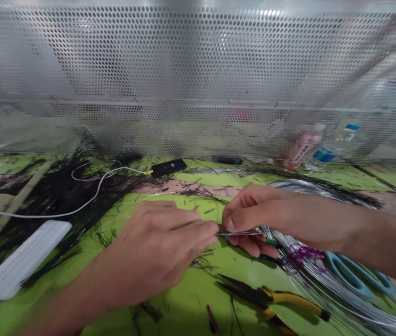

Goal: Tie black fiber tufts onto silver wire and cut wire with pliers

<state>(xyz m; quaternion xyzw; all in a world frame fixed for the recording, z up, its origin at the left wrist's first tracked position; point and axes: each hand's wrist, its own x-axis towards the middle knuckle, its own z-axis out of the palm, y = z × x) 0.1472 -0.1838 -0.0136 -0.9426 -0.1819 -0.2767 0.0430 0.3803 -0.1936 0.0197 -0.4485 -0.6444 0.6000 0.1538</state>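
Wire, thin, straight and silvery with a green stretch at its right end, lies level just above the green table. I see my left hand pinching one end, fingertips together, and my right hand clamped on the middle (blurred). Yellow-handled pliers lie near, beside the coiled wire.

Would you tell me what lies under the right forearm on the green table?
Under the right forearm lie a coil of silver wire and teal-handled scissors. The scissors' blades are covered by the arm, so I cannot see them.
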